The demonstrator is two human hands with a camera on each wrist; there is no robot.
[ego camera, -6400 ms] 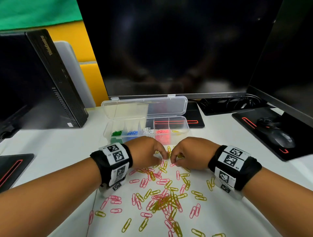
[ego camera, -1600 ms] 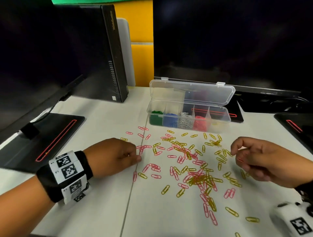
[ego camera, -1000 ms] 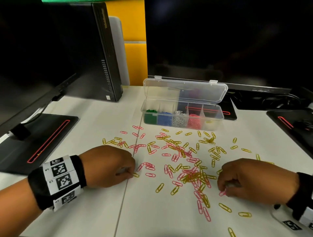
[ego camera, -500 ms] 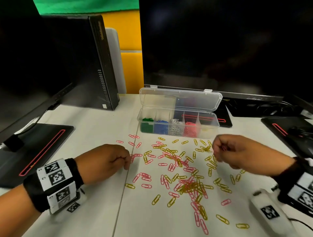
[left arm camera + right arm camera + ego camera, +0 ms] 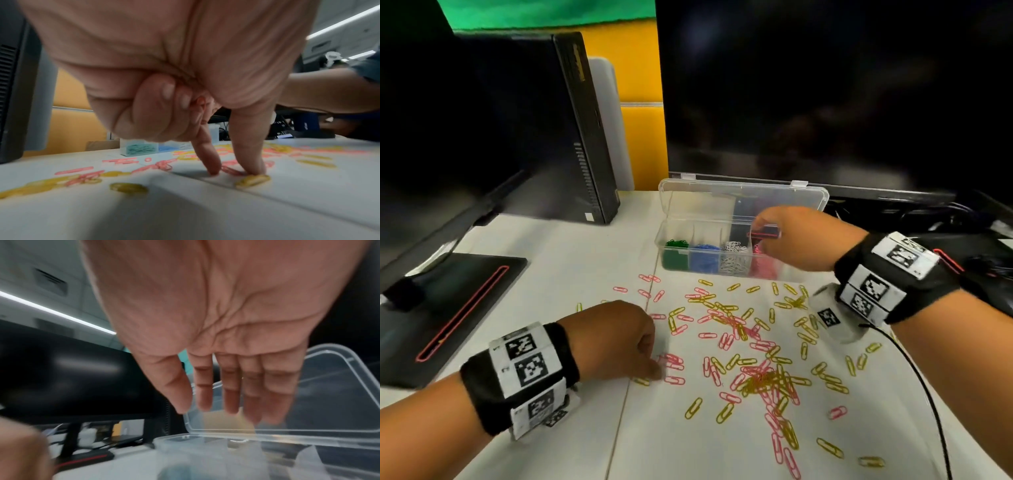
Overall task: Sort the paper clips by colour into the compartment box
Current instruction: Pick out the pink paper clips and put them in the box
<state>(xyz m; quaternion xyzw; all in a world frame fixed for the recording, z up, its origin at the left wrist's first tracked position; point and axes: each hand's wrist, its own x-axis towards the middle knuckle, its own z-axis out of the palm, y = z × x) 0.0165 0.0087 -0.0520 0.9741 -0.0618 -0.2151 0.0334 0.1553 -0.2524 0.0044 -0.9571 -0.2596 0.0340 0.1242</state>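
The clear compartment box (image 5: 659,236) stands open at the back of the table, lid (image 5: 329,386) up. It holds green (image 5: 676,244), blue (image 5: 705,248), white (image 5: 734,253) and pink clips (image 5: 765,267). My right hand (image 5: 756,229) hovers over the pink compartment with fingers (image 5: 232,394) straight and nothing in them. Pink and yellow clips (image 5: 753,346) lie scattered in front of the box. My left hand (image 5: 659,368) rests at their left edge. Its index finger and thumb tips (image 5: 252,159) pinch a pink clip (image 5: 232,170) on the table. The other fingers curl into the palm.
A large dark monitor (image 5: 825,102) stands right behind the box, and a black computer case (image 5: 571,130) at the back left. Black pads lie at the left (image 5: 448,308) and far right. A thin black cable (image 5: 921,377) trails from my right wrist across the clips.
My right hand went from above the scattered clips up to the box and opened its fingers there. My left hand slid a little nearer and right onto another pink clip.
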